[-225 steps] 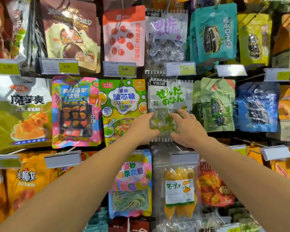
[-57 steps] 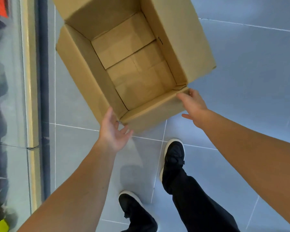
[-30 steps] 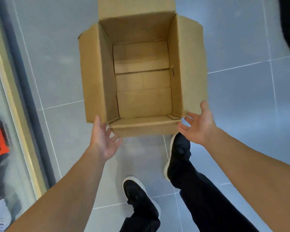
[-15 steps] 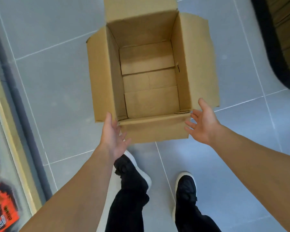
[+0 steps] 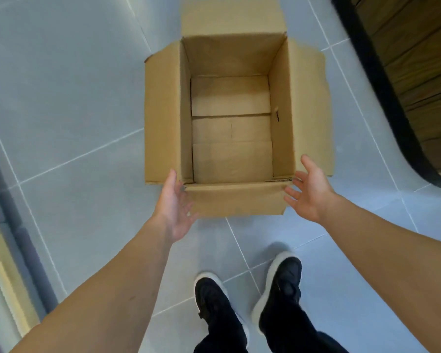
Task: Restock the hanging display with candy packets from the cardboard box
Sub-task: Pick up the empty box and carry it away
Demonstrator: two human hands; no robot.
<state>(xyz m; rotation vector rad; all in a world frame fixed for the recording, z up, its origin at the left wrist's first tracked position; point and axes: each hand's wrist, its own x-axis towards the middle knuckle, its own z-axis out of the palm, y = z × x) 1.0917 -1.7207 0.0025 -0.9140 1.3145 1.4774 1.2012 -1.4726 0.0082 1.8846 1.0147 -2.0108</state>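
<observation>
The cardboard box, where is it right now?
In the head view, the cardboard box sits open on the grey floor, just beyond both hands and the black shoes.

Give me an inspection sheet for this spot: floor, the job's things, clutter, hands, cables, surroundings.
Surface: grey tiled floor, pale grout lines.
Job's things: brown cardboard box on the floor, flaps open, no candy packets visible inside.
Clutter: nothing seen.
Hands: left hand and right hand open, palms facing the box's near corners, holding nothing.
Cables: nothing seen.
Surroundings: black shoes, dark wooden fixture with black base upper right, shelf edge left.
</observation>
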